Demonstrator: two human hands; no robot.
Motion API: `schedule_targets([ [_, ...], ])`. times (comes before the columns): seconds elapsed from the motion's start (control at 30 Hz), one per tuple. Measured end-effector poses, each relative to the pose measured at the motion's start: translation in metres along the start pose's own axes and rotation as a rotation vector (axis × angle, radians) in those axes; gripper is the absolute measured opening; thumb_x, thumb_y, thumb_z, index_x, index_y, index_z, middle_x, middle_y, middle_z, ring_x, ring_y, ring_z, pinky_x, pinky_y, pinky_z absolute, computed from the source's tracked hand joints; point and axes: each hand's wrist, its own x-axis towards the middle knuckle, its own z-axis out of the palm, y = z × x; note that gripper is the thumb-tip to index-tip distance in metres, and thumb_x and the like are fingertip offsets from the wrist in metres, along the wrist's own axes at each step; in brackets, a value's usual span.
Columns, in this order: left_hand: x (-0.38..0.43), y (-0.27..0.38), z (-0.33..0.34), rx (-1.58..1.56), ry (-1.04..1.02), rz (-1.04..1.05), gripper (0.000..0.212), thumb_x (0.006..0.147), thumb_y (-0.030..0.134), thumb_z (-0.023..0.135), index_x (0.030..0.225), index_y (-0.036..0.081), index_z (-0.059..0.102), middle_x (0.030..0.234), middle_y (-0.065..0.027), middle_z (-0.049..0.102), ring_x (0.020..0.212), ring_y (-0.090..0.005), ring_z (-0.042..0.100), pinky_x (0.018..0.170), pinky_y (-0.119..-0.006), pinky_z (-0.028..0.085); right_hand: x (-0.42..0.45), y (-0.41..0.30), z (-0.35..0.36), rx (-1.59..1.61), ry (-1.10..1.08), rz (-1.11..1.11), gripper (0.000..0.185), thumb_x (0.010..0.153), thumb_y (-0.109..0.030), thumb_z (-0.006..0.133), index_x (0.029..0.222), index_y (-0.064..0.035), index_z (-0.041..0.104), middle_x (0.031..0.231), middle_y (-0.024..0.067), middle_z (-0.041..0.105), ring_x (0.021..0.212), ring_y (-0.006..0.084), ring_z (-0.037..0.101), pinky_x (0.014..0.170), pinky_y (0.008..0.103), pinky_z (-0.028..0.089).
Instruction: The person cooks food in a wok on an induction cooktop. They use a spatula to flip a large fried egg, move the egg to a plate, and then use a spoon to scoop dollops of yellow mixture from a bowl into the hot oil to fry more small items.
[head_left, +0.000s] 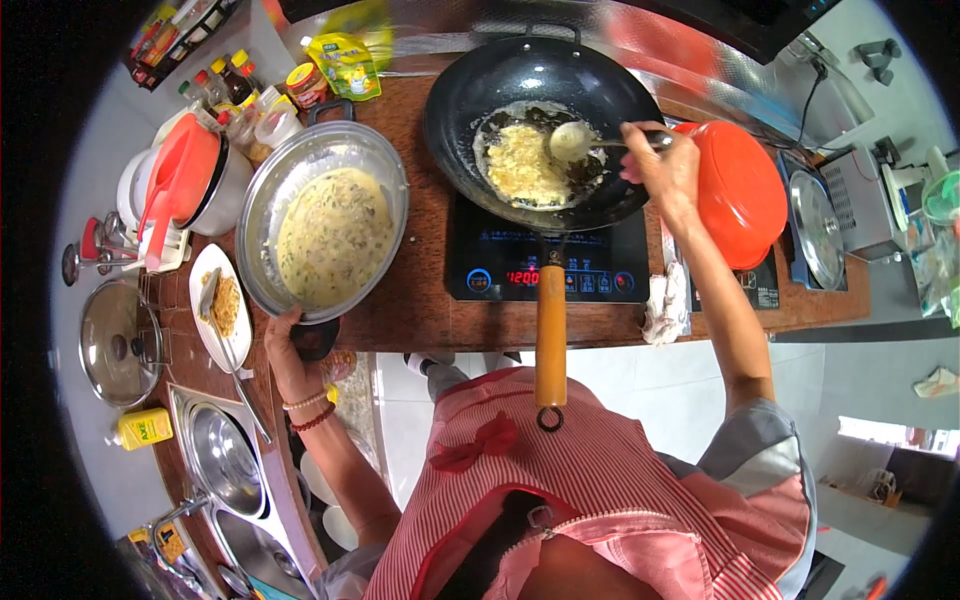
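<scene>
My right hand (664, 165) grips the handle of a metal ladle (572, 142), whose bowl rests over pale batter (525, 166) frying in oil. The batter lies at the bottom of a black wok (457, 97) with a wooden handle (551, 337). Under the wok is an induction cooktop (495, 255) with lit red digits. At the left, my left hand (289, 349) holds the near rim, by the black handle, of a metal pot (397, 202). Inside it is a creamy batter (334, 236) with green and dark bits.
Right of the wok stand a red plastic basin (739, 195), a crumpled white cloth (666, 304) and a glass lid (816, 229). On the left are a white plate (199, 281) with chopped food and a spoon, seasoning bottles (236, 82), stacked bowls (225, 187) and a sink (225, 457).
</scene>
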Motion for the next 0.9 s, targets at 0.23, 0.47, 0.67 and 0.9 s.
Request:
schedule_targets([
  [0.23,-0.014,0.008,0.019,0.017,0.01,0.022,0.017,0.072,0.014,0.063,0.081,0.001,0.057,0.081,-0.0061,0.059,0.072,-0.0168,0.057,0.068,-0.029,0.047,-0.005,0.01,-0.009,-0.092,-0.018,0.076,0.029,0.08,-0.026,0.061,0.085,0.0024,0.066,0.059,0.0089,0.061,0.049,0.0118,0.06,0.047,0.0264,0.052],
  [0.47,-0.001,0.001,0.0,0.004,-0.022,0.029,0.016,0.073,0.013,0.062,0.082,0.001,0.057,0.082,-0.0068,0.06,0.073,-0.0166,0.058,0.069,-0.029,0.047,-0.019,0.005,-0.017,0.084,0.018,0.059,0.029,0.08,-0.026,0.063,0.086,0.0018,0.066,0.055,0.0065,0.059,0.046,0.0105,0.058,0.041,0.0236,0.047],
  [0.67,-0.012,0.01,0.021,0.008,-0.044,0.013,0.013,0.074,0.012,0.062,0.08,0.002,0.057,0.08,-0.0061,0.06,0.072,-0.0154,0.057,0.068,-0.028,0.047,-0.025,0.013,0.0,-0.049,-0.126,0.037,0.026,0.08,-0.024,0.061,0.086,0.0007,0.067,0.059,0.007,0.061,0.05,0.0103,0.059,0.046,0.0234,0.048],
  [0.9,-0.009,0.0,-0.007,0.021,-0.036,-0.012,0.02,0.074,0.012,0.061,0.089,0.0,0.057,0.083,-0.0065,0.06,0.07,-0.0153,0.057,0.062,-0.027,0.047,-0.014,-0.003,-0.008,0.001,-0.022,0.04,0.026,0.081,-0.023,0.061,0.085,0.0021,0.066,0.057,0.0059,0.06,0.047,0.0095,0.057,0.044,0.0229,0.047],
])
